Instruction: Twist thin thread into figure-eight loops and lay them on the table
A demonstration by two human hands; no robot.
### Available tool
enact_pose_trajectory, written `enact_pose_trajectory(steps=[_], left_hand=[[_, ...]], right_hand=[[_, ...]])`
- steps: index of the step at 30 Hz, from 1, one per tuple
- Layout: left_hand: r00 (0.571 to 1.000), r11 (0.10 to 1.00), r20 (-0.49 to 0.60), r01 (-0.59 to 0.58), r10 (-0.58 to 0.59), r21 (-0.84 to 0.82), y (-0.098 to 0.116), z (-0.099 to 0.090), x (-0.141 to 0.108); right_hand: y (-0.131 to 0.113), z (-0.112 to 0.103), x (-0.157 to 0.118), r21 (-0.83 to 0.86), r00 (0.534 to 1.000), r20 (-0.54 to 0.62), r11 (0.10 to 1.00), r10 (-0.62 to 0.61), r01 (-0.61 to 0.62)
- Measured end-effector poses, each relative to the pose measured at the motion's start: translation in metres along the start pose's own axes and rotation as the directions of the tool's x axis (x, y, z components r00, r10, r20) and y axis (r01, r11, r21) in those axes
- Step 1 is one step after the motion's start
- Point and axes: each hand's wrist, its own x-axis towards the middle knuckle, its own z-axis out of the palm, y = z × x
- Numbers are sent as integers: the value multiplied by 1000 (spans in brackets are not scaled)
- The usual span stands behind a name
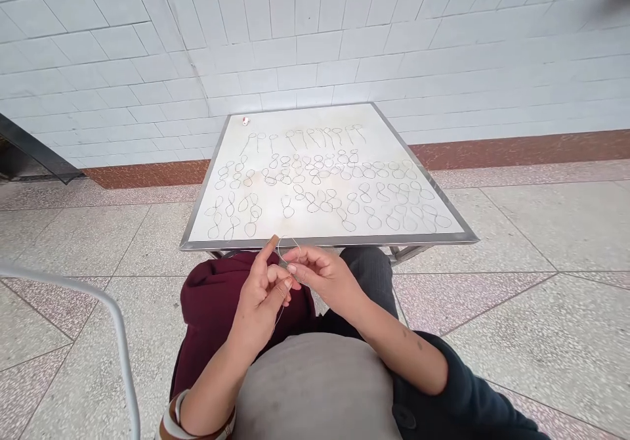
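Just past the table's near edge, above my lap, both hands meet at a thin wire (298, 244) bent into a loop. My left hand (258, 299) pinches the wire between thumb and curled fingers, its index finger stretched up beside the loop. A loose tail of the wire hangs below that hand. My right hand (335, 279) closes thumb and fingertips on the base of the loop from the right. Fingers partly hide where the strands meet. Nearest on the table lies a twisted wire loop (288, 212) in a figure-eight shape.
The white table (315, 240) has a metal rim and carries several rows of twisted wire loops. Straight-tailed loops (336, 131) lie in the back row. A small red-and-white object (246, 121) sits at the far left corner. A grey curved tube (118, 322) stands at left.
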Motion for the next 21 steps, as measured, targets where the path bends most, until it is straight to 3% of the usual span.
enact_pose_trajectory(steps=[4,8,14,17,19,21], left_hand=[[999,981,4,-38,38,188,-1,9,-2],[988,917,28,-151,152,370,-4,15,-4],[958,865,-14,-254,288,433,-18,19,0],[928,768,43,-331,369,548,-25,19,2],[920,715,61,-341,386,610,-30,19,3],[939,735,29,-287,342,615,-33,19,2]], right_hand=[[1,-10,-7,-73,999,35,997,-1,3],[4,-19,-11,-30,999,32,999,26,-25],[9,-24,-8,61,999,4,997,38,-38],[11,-23,-6,89,999,-1,995,48,-48],[12,-23,-4,103,998,-3,993,61,-60],[13,-23,-2,102,997,-28,993,68,-65]])
